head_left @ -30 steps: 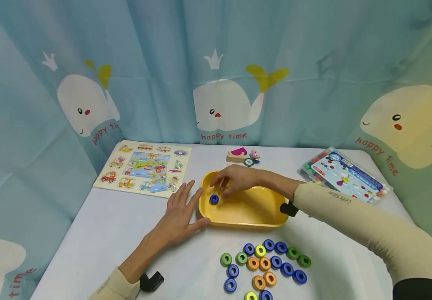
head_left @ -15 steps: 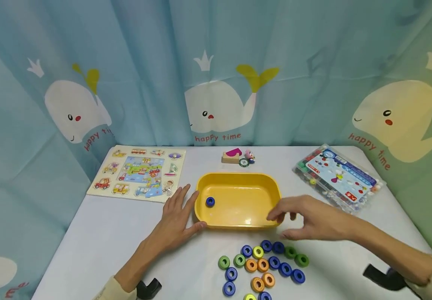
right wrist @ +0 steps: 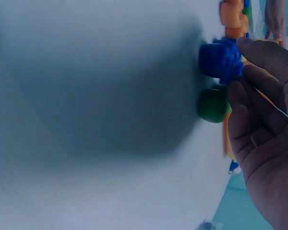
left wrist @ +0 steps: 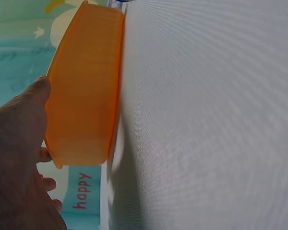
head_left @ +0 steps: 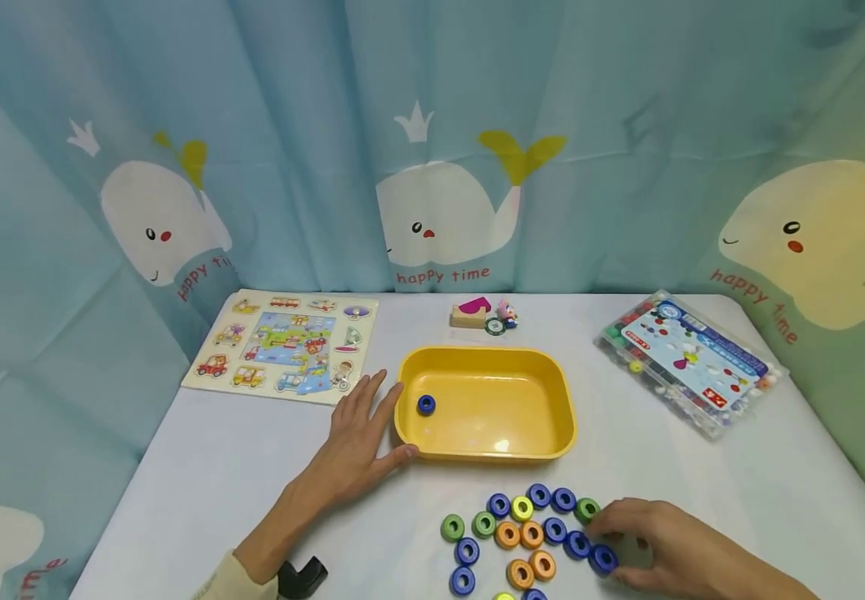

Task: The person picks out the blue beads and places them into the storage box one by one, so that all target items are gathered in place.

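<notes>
My left hand (head_left: 353, 446) lies with extended fingers along the left end of a yellow tray (head_left: 492, 457), its thumb at the near corner. In the left wrist view the thumb touches the rim of the tray (left wrist: 84, 91). One blue ring (head_left: 426, 405) lies inside the tray. My right hand (head_left: 665, 546) is low over the right end of the loose rings, fingers bent and thumb apart. A blue ring (head_left: 603, 559) is by its fingertips, and a green ring (head_left: 587, 510) is just beyond them. The right wrist view shows a green ring (right wrist: 212, 105) beside the fingers.
Several blue, green, orange and yellow rings, including an orange ring (head_left: 520, 574), lie in front of the tray. A puzzle board (head_left: 207, 385) is at back left. A clear bead case (head_left: 691, 358) lies at right. Small toys, including a figurine (head_left: 507, 314), stand behind the tray.
My right hand has left the tray's inside, where the blue ring stays, and moved right and toward me, down to the loose rings. The left hand has stayed at the tray.
</notes>
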The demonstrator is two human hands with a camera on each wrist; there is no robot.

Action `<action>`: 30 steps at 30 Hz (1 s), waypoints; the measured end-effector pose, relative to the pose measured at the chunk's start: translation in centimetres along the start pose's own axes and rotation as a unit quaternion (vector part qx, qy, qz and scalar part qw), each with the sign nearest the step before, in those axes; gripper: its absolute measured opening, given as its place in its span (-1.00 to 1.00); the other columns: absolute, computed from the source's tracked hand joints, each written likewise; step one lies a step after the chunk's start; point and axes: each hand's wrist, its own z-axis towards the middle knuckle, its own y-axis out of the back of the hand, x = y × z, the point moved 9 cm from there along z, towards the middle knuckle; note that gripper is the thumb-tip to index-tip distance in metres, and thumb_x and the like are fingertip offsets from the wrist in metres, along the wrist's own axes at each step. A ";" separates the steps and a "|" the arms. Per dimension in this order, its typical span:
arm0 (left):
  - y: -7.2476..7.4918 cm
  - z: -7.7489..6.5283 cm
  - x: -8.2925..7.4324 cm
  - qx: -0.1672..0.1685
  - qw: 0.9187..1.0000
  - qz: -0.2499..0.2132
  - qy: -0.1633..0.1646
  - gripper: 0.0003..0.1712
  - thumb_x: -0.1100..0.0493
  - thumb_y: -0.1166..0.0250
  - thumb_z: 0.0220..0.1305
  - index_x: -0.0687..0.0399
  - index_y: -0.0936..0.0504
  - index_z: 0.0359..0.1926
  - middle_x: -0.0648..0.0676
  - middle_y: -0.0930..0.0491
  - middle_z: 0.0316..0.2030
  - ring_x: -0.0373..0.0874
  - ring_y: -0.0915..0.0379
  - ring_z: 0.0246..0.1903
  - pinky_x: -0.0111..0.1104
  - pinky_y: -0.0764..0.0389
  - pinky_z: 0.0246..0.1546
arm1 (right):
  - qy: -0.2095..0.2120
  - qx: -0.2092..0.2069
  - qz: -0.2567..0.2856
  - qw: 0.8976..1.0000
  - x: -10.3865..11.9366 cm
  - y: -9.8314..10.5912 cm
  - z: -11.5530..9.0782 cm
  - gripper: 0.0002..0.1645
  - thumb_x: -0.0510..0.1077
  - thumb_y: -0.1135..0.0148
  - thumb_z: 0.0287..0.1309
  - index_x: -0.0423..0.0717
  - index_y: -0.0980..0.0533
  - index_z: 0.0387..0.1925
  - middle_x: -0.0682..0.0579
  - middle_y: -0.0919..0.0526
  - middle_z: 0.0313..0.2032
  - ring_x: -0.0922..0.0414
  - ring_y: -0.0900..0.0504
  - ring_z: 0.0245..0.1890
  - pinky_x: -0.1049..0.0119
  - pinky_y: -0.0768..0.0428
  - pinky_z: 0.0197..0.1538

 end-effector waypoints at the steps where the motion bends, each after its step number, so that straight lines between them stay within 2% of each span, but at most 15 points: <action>1: 0.0 0.1 -0.1 0.001 1.000 0.001 -0.001 0.01 -0.50 0.06 0.14 -0.13 0.09 0.46 0.10 0.24 0.43 0.14 0.32 0.37 0.16 0.08 0.20 | -0.012 0.002 -0.004 1.000 -0.3 -0.3 -0.1 -0.64 0.19 -0.30 0.02 0.34 -0.55 -0.09 0.34 -0.54 -0.10 0.32 -0.52 -0.15 0.25 -0.58 -0.14; 3: 0.1 0.1 -0.1 0.001 1.000 0.004 -0.001 0.01 -0.51 0.07 0.14 -0.14 0.09 0.46 0.10 0.24 0.43 0.14 0.33 0.37 0.15 0.09 0.21 | -0.028 0.007 -0.004 1.000 -0.8 -0.7 -0.1 -0.65 0.19 -0.31 0.01 0.36 -0.55 -0.11 0.36 -0.53 -0.11 0.34 -0.51 -0.14 0.23 -0.58 -0.14; 14: 0.2 -0.1 -0.3 0.002 1.000 0.006 0.005 0.01 -0.51 0.08 0.13 -0.11 0.05 0.45 0.10 0.21 0.43 0.14 0.28 0.36 0.13 0.08 0.22 | -0.007 0.007 -0.046 0.999 -0.9 -1.3 -0.3 -0.64 0.22 -0.26 0.04 0.35 -0.53 -0.08 0.40 -0.51 -0.14 0.36 -0.51 -0.17 0.31 -0.57 -0.17; 20: 0.2 0.0 -0.4 0.005 1.000 0.007 0.003 0.00 -0.50 0.09 0.15 -0.10 0.08 0.46 0.12 0.20 0.42 0.15 0.28 0.36 0.14 0.07 0.21 | 0.042 -0.007 -0.056 0.998 -0.2 -0.8 -0.3 -0.66 0.16 -0.27 0.08 0.32 -0.53 -0.06 0.38 -0.52 -0.12 0.37 -0.51 -0.19 0.36 -0.58 -0.20; 24: 0.0 -0.1 -0.3 0.006 1.000 0.009 0.004 0.01 -0.50 0.09 0.15 -0.09 0.08 0.46 0.12 0.19 0.42 0.14 0.27 0.36 0.14 0.07 0.21 | 0.090 -0.038 -0.027 0.995 1.2 0.6 -0.3 -0.70 0.07 -0.31 0.07 0.26 -0.55 -0.10 0.37 -0.54 -0.20 0.39 -0.49 -0.33 0.46 -0.53 -0.36; 27: 0.0 -0.1 -0.3 0.008 1.000 0.010 0.005 0.01 -0.50 0.09 0.15 -0.08 0.08 0.46 0.12 0.18 0.42 0.14 0.27 0.36 0.13 0.07 0.21 | 0.132 -0.062 -0.016 0.989 2.8 2.5 -0.3 -0.68 -0.03 -0.35 0.06 0.21 -0.54 -0.10 0.34 -0.56 -0.23 0.37 -0.48 -0.42 0.47 -0.47 -0.48; 30: 0.1 -0.1 -0.3 0.004 1.000 0.008 0.007 0.00 -0.49 0.08 0.16 -0.08 0.07 0.46 0.12 0.17 0.42 0.12 0.27 0.36 0.13 0.06 0.22 | 0.145 -0.078 -0.020 0.986 4.3 4.7 0.3 -0.64 -0.05 -0.37 0.03 0.23 -0.53 -0.09 0.34 -0.57 -0.23 0.35 -0.48 -0.43 0.44 -0.48 -0.50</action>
